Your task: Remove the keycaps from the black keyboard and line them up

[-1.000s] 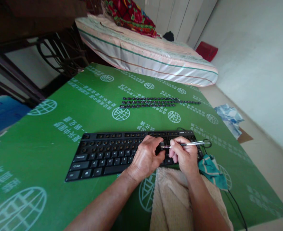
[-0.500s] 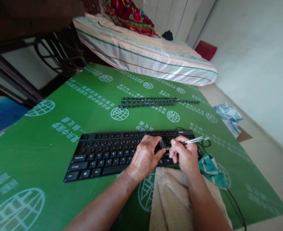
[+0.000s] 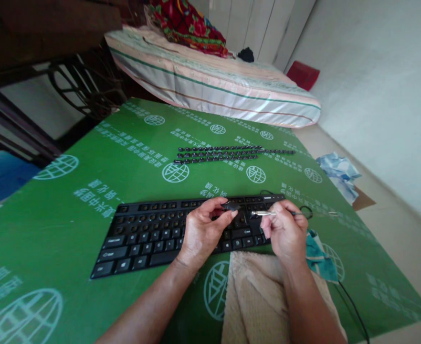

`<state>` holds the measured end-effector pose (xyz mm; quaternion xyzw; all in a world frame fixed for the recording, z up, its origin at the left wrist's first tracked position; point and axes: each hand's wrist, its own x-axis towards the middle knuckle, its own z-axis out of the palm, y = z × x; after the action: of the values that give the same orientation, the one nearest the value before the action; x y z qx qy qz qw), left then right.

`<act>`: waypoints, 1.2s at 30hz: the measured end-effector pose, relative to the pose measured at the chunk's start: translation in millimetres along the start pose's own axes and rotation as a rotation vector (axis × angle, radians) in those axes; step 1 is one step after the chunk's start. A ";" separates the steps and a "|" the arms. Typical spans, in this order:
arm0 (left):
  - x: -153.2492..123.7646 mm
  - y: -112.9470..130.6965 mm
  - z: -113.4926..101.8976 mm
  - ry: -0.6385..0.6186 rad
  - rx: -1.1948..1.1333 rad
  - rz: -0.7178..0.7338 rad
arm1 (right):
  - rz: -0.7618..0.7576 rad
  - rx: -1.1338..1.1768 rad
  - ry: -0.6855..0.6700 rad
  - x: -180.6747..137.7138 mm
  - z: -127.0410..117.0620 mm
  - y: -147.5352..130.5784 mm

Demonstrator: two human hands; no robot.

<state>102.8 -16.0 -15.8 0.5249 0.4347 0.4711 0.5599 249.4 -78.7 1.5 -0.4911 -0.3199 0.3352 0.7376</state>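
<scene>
My left hand is closed, pinching a black keycap between thumb and fingers above the keyboard. To its right, my right hand is wrapped round a slim tool with a silver shaft. The shaft points left, while its thin far end sticks out past the hand; its exact kind is unclear. The black keyboard lies under both hands. Its upper rows show bare sockets, and lettered caps sit in the lower rows. Several loose keycaps are lined up in rows beyond it.
A beige towel lies under my right forearm, next to a teal cloth. A black cable runs over the green table. Beyond the table stands a bed; crumpled packaging is at the right.
My left hand has drawn a little left and turned, carrying the keycap away from the tool. In my right hand the tool has swung more level, and the two hands are farther apart.
</scene>
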 end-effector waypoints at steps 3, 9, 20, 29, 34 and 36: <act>2.2 7.2 0.6 0.078 -0.222 -0.087 | -0.045 0.025 0.084 3.0 -4.7 -0.1; 6.3 15.1 -1.0 0.130 -0.321 -0.144 | -0.041 -0.047 0.129 5.5 -9.9 5.5; 7.1 13.5 -1.2 0.097 -0.302 -0.163 | -0.108 -0.659 -0.074 1.3 -10.7 6.3; 5.5 14.8 -0.6 0.080 -0.286 -0.157 | -0.126 -0.767 -0.203 -0.5 -2.8 10.8; 3.9 17.1 0.7 0.075 -0.297 -0.148 | -0.169 -0.723 -0.088 -0.6 -4.4 11.0; 3.9 16.4 0.9 0.072 -0.282 -0.142 | -0.193 -0.716 -0.020 0.5 -5.8 11.1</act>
<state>103.2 -12.3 0.6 0.3917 0.4201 0.5053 0.6440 252.3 -78.0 -10.7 -0.6823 -0.4687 0.1358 0.5444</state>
